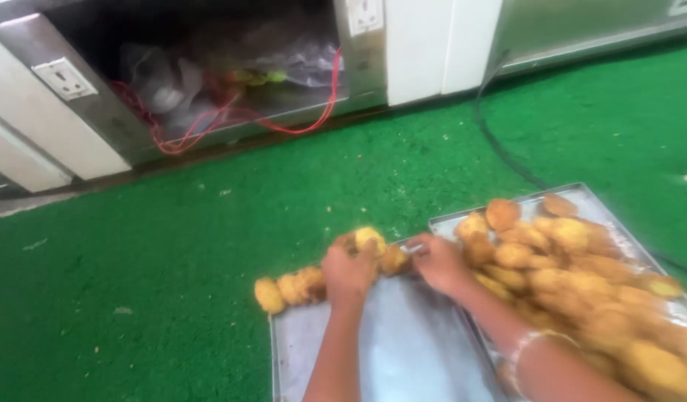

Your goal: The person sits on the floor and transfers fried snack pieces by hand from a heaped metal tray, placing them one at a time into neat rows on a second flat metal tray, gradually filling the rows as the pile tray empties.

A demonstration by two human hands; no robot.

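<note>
Two metal trays lie side by side on a green carpet. The left tray [403, 350] is mostly bare, with a short row of golden fried patties [290, 288] along its far edge. My left hand [348, 274] rests at that edge, fingers closed on a patty [369, 238]. My right hand [439, 262] reaches across from the right, its fingers next to another patty [393, 259]; whether it grips it is unclear. The right tray [582, 195] is heaped with many patties [574, 275].
A black cable [500, 145] runs across the carpet behind the right tray. Along the back stands a steel cabinet with an open shelf holding plastic bags [209, 71] and red wire [232, 119]. Crumbs dot the carpet.
</note>
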